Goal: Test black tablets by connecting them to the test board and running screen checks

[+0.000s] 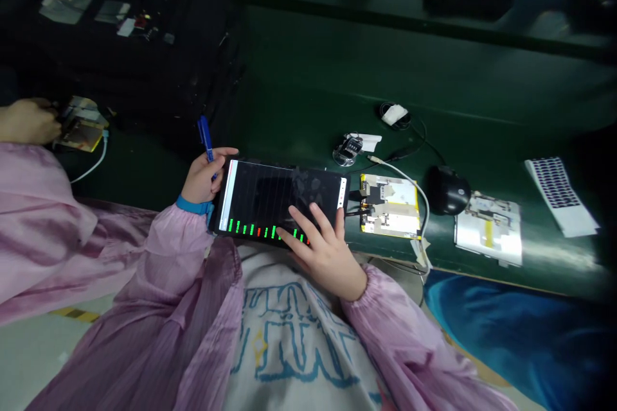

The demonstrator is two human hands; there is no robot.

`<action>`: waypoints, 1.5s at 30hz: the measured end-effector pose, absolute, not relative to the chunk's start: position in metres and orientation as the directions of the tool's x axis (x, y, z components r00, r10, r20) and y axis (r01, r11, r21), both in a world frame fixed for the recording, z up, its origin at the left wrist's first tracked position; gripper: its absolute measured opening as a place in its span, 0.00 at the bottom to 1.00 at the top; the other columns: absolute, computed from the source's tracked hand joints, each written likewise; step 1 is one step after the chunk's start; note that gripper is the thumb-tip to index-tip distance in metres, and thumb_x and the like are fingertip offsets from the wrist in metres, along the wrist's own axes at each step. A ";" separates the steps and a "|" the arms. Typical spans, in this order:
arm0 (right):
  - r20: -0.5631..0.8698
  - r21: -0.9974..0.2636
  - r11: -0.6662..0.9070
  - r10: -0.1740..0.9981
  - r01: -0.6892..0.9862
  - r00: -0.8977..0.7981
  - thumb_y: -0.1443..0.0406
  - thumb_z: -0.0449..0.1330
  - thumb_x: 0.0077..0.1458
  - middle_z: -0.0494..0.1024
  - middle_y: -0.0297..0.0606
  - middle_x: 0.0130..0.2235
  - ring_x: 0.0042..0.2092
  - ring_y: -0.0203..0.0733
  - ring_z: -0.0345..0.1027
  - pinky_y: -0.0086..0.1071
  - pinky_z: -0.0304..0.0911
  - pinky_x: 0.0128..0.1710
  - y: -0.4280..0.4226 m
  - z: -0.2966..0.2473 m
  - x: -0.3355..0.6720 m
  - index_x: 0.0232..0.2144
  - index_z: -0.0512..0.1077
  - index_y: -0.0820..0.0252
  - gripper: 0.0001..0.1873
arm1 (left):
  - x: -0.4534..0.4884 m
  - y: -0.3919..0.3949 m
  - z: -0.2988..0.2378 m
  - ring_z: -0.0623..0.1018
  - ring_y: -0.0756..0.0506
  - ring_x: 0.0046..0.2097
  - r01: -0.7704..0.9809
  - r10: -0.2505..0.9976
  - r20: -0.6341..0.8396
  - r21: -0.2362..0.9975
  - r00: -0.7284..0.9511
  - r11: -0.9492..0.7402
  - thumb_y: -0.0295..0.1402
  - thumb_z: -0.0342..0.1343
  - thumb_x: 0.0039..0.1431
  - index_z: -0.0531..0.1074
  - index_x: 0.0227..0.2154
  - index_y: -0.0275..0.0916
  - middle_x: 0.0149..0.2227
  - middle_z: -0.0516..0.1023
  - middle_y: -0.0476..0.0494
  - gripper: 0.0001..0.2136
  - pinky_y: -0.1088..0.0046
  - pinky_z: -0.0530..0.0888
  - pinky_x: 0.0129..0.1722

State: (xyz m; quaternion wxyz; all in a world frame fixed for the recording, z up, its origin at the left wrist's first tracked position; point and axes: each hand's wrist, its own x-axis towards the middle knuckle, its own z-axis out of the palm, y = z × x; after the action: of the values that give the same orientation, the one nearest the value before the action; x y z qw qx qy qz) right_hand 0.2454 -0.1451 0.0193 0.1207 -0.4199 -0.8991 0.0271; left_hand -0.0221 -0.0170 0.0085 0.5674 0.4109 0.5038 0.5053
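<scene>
A tablet-like screen point(260, 196) lies at the table's front edge, lit with a dark display and a row of green and red marks. At its left end my left hand point(201, 178) is closed round a blue pen point(205, 135), its index finger reaching along the screen's upper corner. My right hand point(330, 257) rests over the lower right of the screen, fingers spread and holding nothing. Just right of the screen sits an opened device with a battery point(395, 205), joined to it by short dark leads.
A white cable point(405, 174) curves round the opened device. Behind it are a small round counter point(348, 149) and a coiled black cable point(385, 109). Farther right are a black mouse-like object point(449, 191), another silver device point(491, 231) and a label sheet point(559, 192). A co-worker's hand point(31, 122) is at left.
</scene>
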 end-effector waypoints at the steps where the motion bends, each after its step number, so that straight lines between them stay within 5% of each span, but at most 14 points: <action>1: 0.199 -0.147 0.647 0.760 0.748 -0.619 0.64 0.55 0.60 0.60 0.44 0.65 0.66 0.59 0.48 0.72 0.39 0.59 -0.145 0.019 0.245 0.58 0.63 0.46 0.23 | -0.022 -0.017 0.008 0.53 0.58 0.11 -0.157 0.988 -0.156 0.976 -0.018 0.152 0.37 0.62 0.49 0.77 0.37 0.34 0.13 0.61 0.55 0.14 0.82 0.45 0.09; 13: 0.213 -0.219 0.635 0.772 0.741 -0.599 0.65 0.57 0.58 0.62 0.45 0.64 0.66 0.60 0.47 0.69 0.42 0.60 -0.143 0.017 0.240 0.51 0.69 0.52 0.18 | -0.022 -0.017 0.010 0.52 0.57 0.10 -0.141 0.988 -0.153 0.979 -0.022 0.148 0.37 0.60 0.50 0.76 0.37 0.35 0.11 0.57 0.58 0.13 0.81 0.45 0.09; 17: 0.275 -0.301 0.624 0.781 0.721 -0.561 0.55 0.61 0.54 0.62 0.46 0.63 0.67 0.61 0.43 0.66 0.41 0.61 -0.136 0.022 0.251 0.54 0.67 0.53 0.26 | -0.021 -0.016 0.013 0.52 0.57 0.10 -0.129 0.987 -0.158 0.980 -0.025 0.153 0.37 0.60 0.50 0.76 0.37 0.34 0.10 0.56 0.58 0.13 0.81 0.44 0.09; 20: 0.430 -0.402 0.439 0.865 0.804 -0.258 0.51 0.58 0.54 0.67 0.47 0.58 0.64 0.60 0.51 0.61 0.49 0.60 -0.114 0.027 0.281 0.52 0.69 0.54 0.25 | -0.021 -0.015 0.015 0.52 0.57 0.09 -0.133 0.985 -0.171 0.977 -0.023 0.166 0.37 0.60 0.50 0.75 0.37 0.35 0.09 0.56 0.59 0.13 0.82 0.45 0.09; 23: 0.475 -0.478 0.128 0.870 0.869 0.133 0.57 0.52 0.60 0.72 0.47 0.45 0.49 0.54 0.66 0.52 0.63 0.50 -0.078 0.021 0.321 0.43 0.74 0.57 0.15 | -0.022 -0.014 0.016 0.52 0.57 0.09 -0.137 0.983 -0.182 0.974 -0.016 0.178 0.37 0.61 0.50 0.75 0.38 0.36 0.09 0.56 0.60 0.13 0.82 0.46 0.09; 31: 0.258 -0.357 -0.037 0.957 0.934 0.136 0.64 0.53 0.57 0.74 0.50 0.40 0.46 0.58 0.62 0.52 0.62 0.43 0.005 -0.017 0.367 0.34 0.76 0.61 0.12 | -0.018 -0.010 0.024 0.54 0.58 0.09 -0.083 0.979 -0.186 0.980 -0.082 0.180 0.32 0.63 0.45 0.74 0.37 0.38 0.13 0.61 0.60 0.14 0.81 0.45 0.07; 35: 0.283 -0.517 0.074 0.955 0.853 0.089 0.65 0.54 0.59 0.76 0.47 0.40 0.44 0.51 0.66 0.46 0.63 0.45 -0.005 -0.002 0.365 0.35 0.74 0.62 0.09 | -0.013 -0.009 0.030 0.54 0.59 0.10 -0.033 0.978 -0.169 0.985 -0.118 0.167 0.31 0.63 0.46 0.75 0.37 0.42 0.16 0.64 0.58 0.13 0.80 0.44 0.08; 39: 0.284 -0.725 0.274 0.955 0.632 -0.088 0.62 0.60 0.58 0.78 0.38 0.34 0.34 0.41 0.70 0.34 0.66 0.35 -0.043 0.014 0.358 0.34 0.73 0.60 0.06 | -0.009 -0.008 0.034 0.53 0.58 0.11 0.017 0.969 -0.182 0.982 -0.165 0.187 0.32 0.65 0.44 0.76 0.35 0.49 0.15 0.63 0.56 0.12 0.79 0.43 0.09; 45: 0.287 -0.786 0.323 0.946 0.528 -0.152 0.65 0.62 0.57 0.79 0.39 0.31 0.32 0.40 0.73 0.32 0.67 0.32 -0.083 0.001 0.353 0.31 0.74 0.61 0.04 | -0.010 -0.004 0.031 0.48 0.54 0.11 0.031 0.983 -0.143 0.989 -0.111 0.147 0.39 0.65 0.42 0.76 0.35 0.53 0.10 0.56 0.53 0.13 0.77 0.38 0.10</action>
State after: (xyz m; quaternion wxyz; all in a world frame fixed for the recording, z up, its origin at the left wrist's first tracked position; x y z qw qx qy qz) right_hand 0.3534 -0.0831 0.0013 0.3947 -0.5181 -0.7111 0.2650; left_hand -0.0103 -0.0036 0.0315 0.4972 0.4441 0.5713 0.4787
